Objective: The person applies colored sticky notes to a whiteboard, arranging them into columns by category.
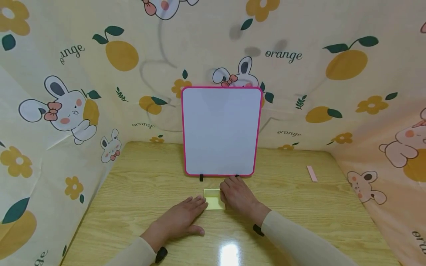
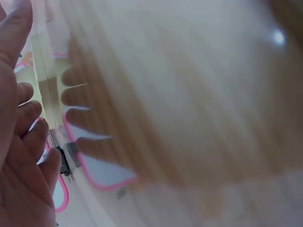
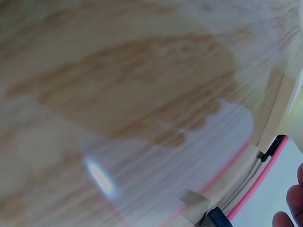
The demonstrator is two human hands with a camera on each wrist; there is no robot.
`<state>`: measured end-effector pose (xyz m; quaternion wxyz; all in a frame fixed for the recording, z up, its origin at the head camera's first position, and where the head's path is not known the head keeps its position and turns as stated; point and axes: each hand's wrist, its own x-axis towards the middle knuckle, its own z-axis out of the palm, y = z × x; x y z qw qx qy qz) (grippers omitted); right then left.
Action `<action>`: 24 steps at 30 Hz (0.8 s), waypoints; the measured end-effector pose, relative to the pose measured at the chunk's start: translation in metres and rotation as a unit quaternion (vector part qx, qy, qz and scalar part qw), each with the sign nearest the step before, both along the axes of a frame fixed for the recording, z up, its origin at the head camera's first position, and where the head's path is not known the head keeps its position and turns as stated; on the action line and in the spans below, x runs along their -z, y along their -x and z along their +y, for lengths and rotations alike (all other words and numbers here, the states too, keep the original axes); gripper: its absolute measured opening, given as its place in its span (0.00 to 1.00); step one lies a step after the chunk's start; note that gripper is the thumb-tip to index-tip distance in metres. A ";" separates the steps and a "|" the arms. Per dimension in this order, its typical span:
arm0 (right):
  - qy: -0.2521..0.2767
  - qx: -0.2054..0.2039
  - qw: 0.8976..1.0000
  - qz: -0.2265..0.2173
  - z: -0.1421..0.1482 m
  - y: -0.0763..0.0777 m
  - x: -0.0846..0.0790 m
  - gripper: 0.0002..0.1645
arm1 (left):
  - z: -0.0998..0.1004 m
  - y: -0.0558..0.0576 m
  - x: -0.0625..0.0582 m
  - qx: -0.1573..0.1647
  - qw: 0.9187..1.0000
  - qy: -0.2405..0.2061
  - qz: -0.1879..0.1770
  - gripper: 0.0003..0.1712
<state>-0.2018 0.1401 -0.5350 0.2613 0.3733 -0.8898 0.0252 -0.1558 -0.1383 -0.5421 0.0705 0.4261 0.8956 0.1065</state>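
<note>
A small pale-yellow piece of paper [image 1: 215, 204] lies on the table in front of the whiteboard, with a darker band along its far side. My left hand [image 1: 181, 220] rests flat, fingers extended and fingertips at the paper's left edge, thumb spread apart. At the paper's right end, my right hand [image 1: 241, 195] has curled fingers and pinches it, covering that end. The left wrist view shows the open left palm [image 2: 23, 184]. Only a few right-hand fingertips [image 3: 296, 203] show at the edge of the right wrist view.
Behind the hands stands a pink-framed whiteboard [image 1: 221, 131] on small black feet [image 1: 201, 178]. A pink strip [image 1: 311, 173] lies toward the right on the glossy wood-grain table [image 1: 149, 177]. Patterned cloth [image 1: 206, 40] encloses the back and sides.
</note>
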 end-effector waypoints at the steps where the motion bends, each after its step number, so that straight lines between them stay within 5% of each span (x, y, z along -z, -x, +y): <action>1: 0.000 0.002 1.000 -0.003 0.000 0.000 0.000 0.09 | 0.001 0.000 0.000 0.003 1.000 -0.001 0.002 0.51; 24: -0.004 0.037 0.999 -0.038 -0.008 0.010 -0.005 0.08 | 0.007 0.000 -0.004 0.011 0.999 0.029 -0.010 0.51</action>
